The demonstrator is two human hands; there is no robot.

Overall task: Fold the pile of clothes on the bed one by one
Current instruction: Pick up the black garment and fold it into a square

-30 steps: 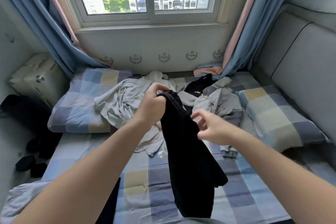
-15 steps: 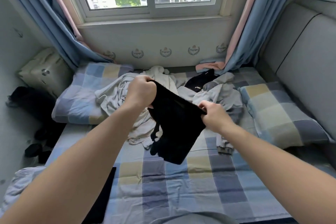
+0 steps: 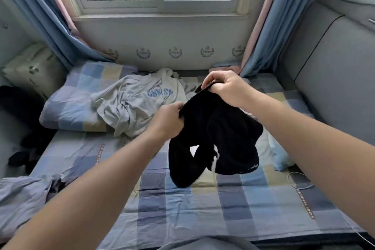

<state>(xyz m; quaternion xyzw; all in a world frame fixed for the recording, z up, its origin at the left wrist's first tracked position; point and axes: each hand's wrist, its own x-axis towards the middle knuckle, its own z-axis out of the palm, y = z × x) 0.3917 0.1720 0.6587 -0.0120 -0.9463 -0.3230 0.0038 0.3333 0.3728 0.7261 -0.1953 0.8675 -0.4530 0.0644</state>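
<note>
A black piece of clothing [image 3: 223, 138] hangs in the air over the middle of the bed [image 3: 203, 219] and does not touch the checked sheet. The left hand [image 3: 168, 119] has its fingers curled round one bit of the top edge. The right hand [image 3: 225, 89] pinches another bit, a little higher and farther away. The two hands are close together, so the cloth is bunched up and droops in lumps. It is hard to tell what kind of clothing it is. To do this step well, I think the hands should slide apart along the top edge until it is straight and the cloth hangs flat. A small shake would help the twisted parts drop down. Then it can be laid on the near part of the sheet and smoothed before folding. It is best to keep it away from the grey shirt [image 3: 140, 103] that lies crumpled at the far left, partly on the pillow [image 3: 67, 105], so the two do not get mixed up. A thin white cord [image 3: 298, 180] lies on the sheet at the right, so the cloth should not land there. Both hands need to hold tight, because soft cloth slips easily.
</note>
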